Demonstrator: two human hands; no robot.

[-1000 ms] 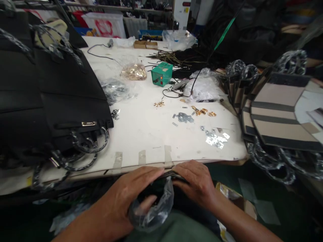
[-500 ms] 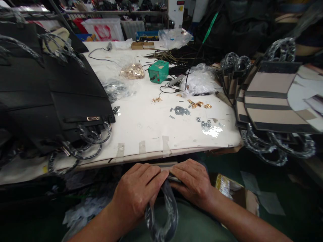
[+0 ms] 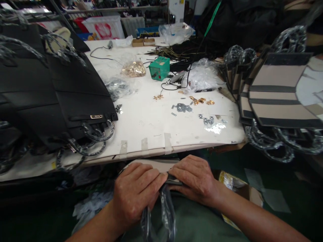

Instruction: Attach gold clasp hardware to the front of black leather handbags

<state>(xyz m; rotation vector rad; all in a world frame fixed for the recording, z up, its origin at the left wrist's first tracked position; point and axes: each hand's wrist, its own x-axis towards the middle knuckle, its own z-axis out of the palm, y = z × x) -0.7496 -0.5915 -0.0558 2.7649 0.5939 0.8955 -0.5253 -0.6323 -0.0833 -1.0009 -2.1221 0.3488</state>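
Observation:
Below the white table's front edge point(image 3: 151, 153), both my hands grip a beige and black bag point(image 3: 153, 165) held on my lap. My left hand point(image 3: 136, 193) is closed over the bag's top edge and its plastic-wrapped handle point(image 3: 166, 215), which hangs down between my arms. My right hand point(image 3: 195, 179) is closed on the same top edge, fingers pressed onto a dark strip there. The two hands almost touch at the fingertips. Most of the bag is hidden under my hands.
Black handbags point(image 3: 50, 90) with wrapped handles are stacked on the table's left. Beige striped bags point(image 3: 277, 97) pile up on the right. Gold fittings point(image 3: 202, 101), small metal plates point(image 3: 184, 108), a green box point(image 3: 158, 68) with cable, and plastic bags lie mid-table.
My hands pulled closer together on the bag's top edge. The wrapped handle, bunched near my left hand before, now hangs straight down. The view tilted slightly down.

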